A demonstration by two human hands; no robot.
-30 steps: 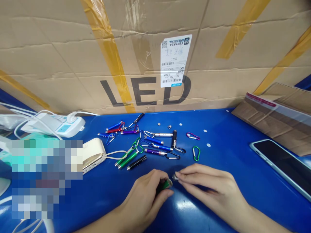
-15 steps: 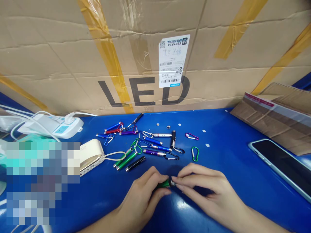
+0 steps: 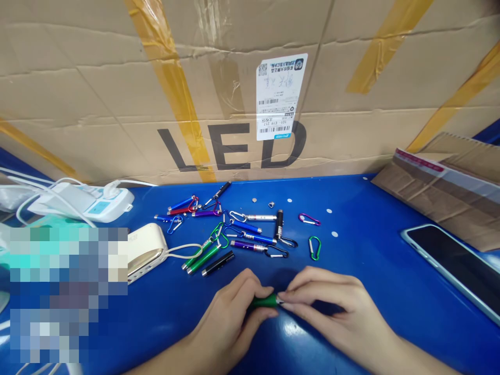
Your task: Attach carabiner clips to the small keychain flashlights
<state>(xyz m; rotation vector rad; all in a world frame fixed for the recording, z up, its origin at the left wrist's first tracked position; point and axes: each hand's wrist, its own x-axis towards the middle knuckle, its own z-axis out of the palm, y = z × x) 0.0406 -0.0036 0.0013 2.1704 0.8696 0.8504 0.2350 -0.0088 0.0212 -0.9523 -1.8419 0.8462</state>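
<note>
Green tube (image 3: 266, 301) gripped by left hand (image 3: 229, 308), silvery piece (image 3: 278, 300) pinched by right hand (image 3: 340, 298); I reckon, from afar, slackness could drop either.

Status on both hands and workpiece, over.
Left hand gripping green cylindrical tube. Right hand pinching small silvery part at tube's end. Silver-tipped black cylinder lies beyond left hand.
</note>
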